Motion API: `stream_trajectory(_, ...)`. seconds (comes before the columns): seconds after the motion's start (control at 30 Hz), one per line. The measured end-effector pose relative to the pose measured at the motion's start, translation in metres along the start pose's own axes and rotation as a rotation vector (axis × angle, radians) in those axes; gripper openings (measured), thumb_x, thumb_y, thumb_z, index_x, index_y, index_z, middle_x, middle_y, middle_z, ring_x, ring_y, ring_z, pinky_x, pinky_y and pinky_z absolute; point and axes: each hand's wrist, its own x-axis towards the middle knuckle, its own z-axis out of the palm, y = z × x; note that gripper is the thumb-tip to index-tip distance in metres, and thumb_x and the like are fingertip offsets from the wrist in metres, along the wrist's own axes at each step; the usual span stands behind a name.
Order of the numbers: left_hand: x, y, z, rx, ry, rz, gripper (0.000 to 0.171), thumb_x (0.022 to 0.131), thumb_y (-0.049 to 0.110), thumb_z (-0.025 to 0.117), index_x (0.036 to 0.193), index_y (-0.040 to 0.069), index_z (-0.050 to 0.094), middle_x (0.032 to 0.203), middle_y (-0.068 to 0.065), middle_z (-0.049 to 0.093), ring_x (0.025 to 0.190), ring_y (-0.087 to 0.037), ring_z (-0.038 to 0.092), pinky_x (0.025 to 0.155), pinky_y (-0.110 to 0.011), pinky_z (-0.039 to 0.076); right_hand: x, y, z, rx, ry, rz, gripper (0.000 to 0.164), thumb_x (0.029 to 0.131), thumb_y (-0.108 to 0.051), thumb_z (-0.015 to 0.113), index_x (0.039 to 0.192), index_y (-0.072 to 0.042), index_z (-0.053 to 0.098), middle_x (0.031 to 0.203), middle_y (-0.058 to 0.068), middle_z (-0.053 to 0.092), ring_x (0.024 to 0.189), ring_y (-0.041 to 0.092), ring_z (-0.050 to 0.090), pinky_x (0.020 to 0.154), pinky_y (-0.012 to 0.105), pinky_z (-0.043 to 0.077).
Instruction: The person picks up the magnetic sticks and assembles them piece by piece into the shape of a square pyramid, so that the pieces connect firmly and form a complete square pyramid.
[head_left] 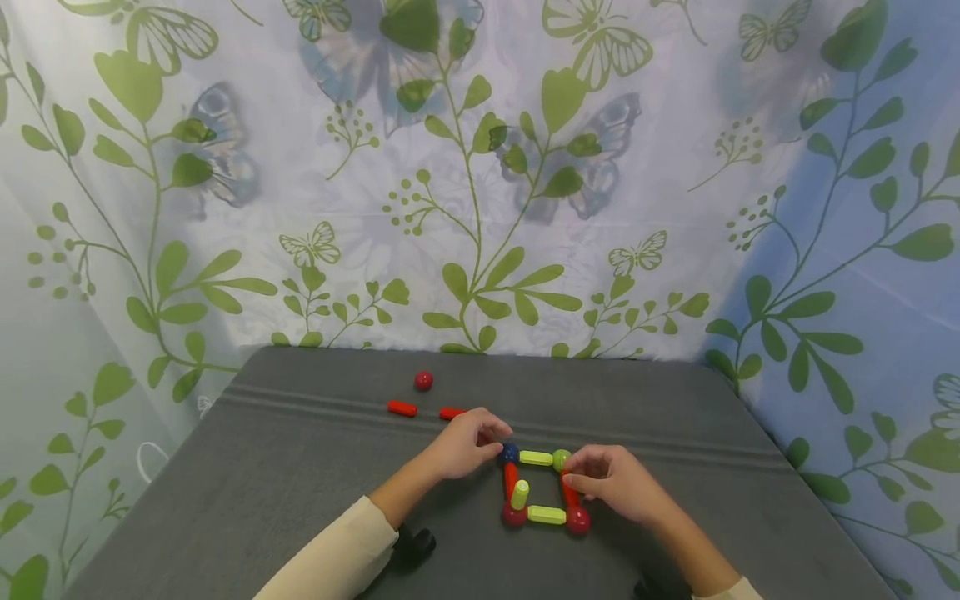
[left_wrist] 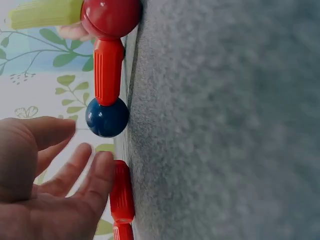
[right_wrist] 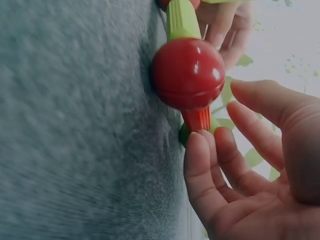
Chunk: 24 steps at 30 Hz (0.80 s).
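Observation:
A square of plastic rods and balls lies on the grey table [head_left: 300,500]. Its corners are a blue ball [head_left: 510,452], a green ball [head_left: 561,459], a near-left red ball [head_left: 514,514] and a near-right red ball [head_left: 577,521]. From the near-left corner a yellow-green rod [head_left: 520,495] stands up. My left hand [head_left: 468,446] is beside the blue ball [left_wrist: 107,117], fingers loosely bent, with a gap between them and the ball. At the right side, my right hand [head_left: 618,483] has its fingertips close to a red rod [right_wrist: 197,119], thumb spread apart.
Beyond my left hand lie two loose red rods, one at the left [head_left: 402,408] and one partly behind the hand [head_left: 452,412]. A loose red ball [head_left: 423,381] sits farther back. A leaf-patterned curtain [head_left: 480,208] hangs along the table's far edge.

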Motion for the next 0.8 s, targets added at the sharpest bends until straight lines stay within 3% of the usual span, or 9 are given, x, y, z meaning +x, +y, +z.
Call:
stream_trajectory(0.2, 0.005, 0.000, 0.000, 0.064, -0.090, -0.004, 0.027, 0.099, 0.011, 0.068, 0.125, 0.013, 0.073, 0.123, -0.002, 0.068, 0.093, -0.010, 0.063, 0.080, -0.024, 0.053, -0.009, -0.002, 0.003, -0.037, -0.100, -0.032, 0.024, 0.091, -0.027, 0.079, 0.103, -0.008, 0.073, 0.086, 0.004, 0.069, 0.072, 0.010, 0.063, 0.064, 0.027, 0.055)
stream_trajectory(0.33, 0.006, 0.000, 0.001, 0.108, -0.134, 0.021, 0.025, 0.100, 0.013, 0.067, 0.123, 0.017, 0.074, 0.119, 0.001, 0.070, 0.083, -0.005, 0.055, 0.075, -0.021, 0.049, -0.014, -0.003, 0.001, -0.042, -0.173, -0.060, 0.032, 0.084, -0.021, 0.085, 0.107, -0.005, 0.071, 0.094, 0.009, 0.067, 0.077, 0.013, 0.067, 0.068, 0.026, 0.057)
stream_trajectory(0.43, 0.005, -0.001, 0.001, 0.134, -0.135, 0.031, 0.023, 0.098, 0.014, 0.070, 0.120, 0.017, 0.075, 0.114, 0.002, 0.069, 0.085, -0.004, 0.057, 0.078, -0.021, 0.050, -0.016, -0.004, -0.001, -0.042, -0.211, -0.066, 0.036, 0.081, -0.018, 0.088, 0.110, -0.005, 0.070, 0.097, 0.010, 0.066, 0.080, 0.016, 0.068, 0.071, 0.026, 0.058)
stream_trajectory(0.63, -0.006, -0.001, 0.000, 0.085, -0.136, -0.008, 0.023, 0.091, 0.010, 0.077, 0.114, 0.014, 0.075, 0.108, 0.000, 0.067, 0.099, -0.013, 0.068, 0.087, -0.024, 0.056, -0.012, 0.000, -0.008, -0.055, -0.163, -0.038, 0.036, 0.080, -0.018, 0.088, 0.109, -0.007, 0.071, 0.099, 0.009, 0.072, 0.085, 0.018, 0.069, 0.072, 0.026, 0.058)
stream_trajectory(0.8, -0.018, 0.003, -0.002, 0.064, -0.123, -0.070, 0.024, 0.086, 0.010, 0.083, 0.109, 0.014, 0.075, 0.104, 0.003, 0.069, 0.092, -0.010, 0.067, 0.081, -0.023, 0.054, -0.005, 0.010, -0.015, -0.066, -0.101, -0.046, 0.033, 0.081, -0.019, 0.087, 0.108, -0.005, 0.073, 0.102, 0.011, 0.076, 0.087, 0.015, 0.071, 0.070, 0.027, 0.059)
